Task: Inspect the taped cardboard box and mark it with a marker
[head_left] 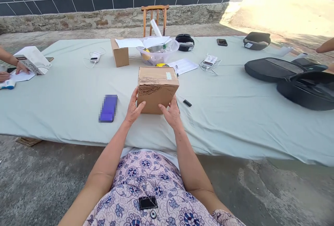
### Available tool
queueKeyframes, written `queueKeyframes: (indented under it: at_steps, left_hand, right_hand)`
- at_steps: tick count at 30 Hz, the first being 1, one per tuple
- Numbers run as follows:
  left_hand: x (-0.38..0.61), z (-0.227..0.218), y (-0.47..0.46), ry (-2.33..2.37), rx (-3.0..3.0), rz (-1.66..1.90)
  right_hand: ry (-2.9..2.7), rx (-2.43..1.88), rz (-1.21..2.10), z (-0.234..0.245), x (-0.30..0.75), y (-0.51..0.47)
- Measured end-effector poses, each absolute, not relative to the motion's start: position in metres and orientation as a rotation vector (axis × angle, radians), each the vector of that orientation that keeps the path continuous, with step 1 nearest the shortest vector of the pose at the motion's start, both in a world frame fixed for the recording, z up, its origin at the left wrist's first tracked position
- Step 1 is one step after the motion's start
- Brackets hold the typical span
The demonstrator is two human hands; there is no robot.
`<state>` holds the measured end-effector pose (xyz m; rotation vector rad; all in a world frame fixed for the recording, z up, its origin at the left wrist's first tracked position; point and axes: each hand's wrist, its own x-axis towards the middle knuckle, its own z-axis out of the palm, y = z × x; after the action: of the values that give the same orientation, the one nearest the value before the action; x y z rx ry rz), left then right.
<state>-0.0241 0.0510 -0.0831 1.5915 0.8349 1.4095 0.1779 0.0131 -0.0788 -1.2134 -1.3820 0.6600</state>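
Note:
A brown cardboard box with dark scribbled lines and a small patterned label is held between my two hands near the table's front edge. My left hand grips its left side, thumb on the near face. On the opposite side, my right hand grips the lower right edge, its thumb also on the near face. The fingers behind the box are partly hidden. Left of the box lies a purple-blue phone-shaped object, partly blurred out. To the right is a small black object, perhaps a pen cap.
A pale cloth covers the table. Behind the box stand a plastic basket, another carton and papers. Black headset-like cases fill the right side. Another person's hands rest at far left, by a white box.

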Motion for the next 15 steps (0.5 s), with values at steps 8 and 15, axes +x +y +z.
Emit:
queueKeyframes:
  at_steps: [8, 15]
  left_hand:
    - [-0.034, -0.085, 0.032, 1.018, 1.634, 1.413]
    - [-0.131, -0.049, 0.012, 2.395, 1.355, 1.178]
  right_hand:
    - [-1.236, -1.309, 0.629, -0.09, 0.185, 0.006]
    - [-0.909, -1.291, 0.395, -0.081, 0.215, -0.014]
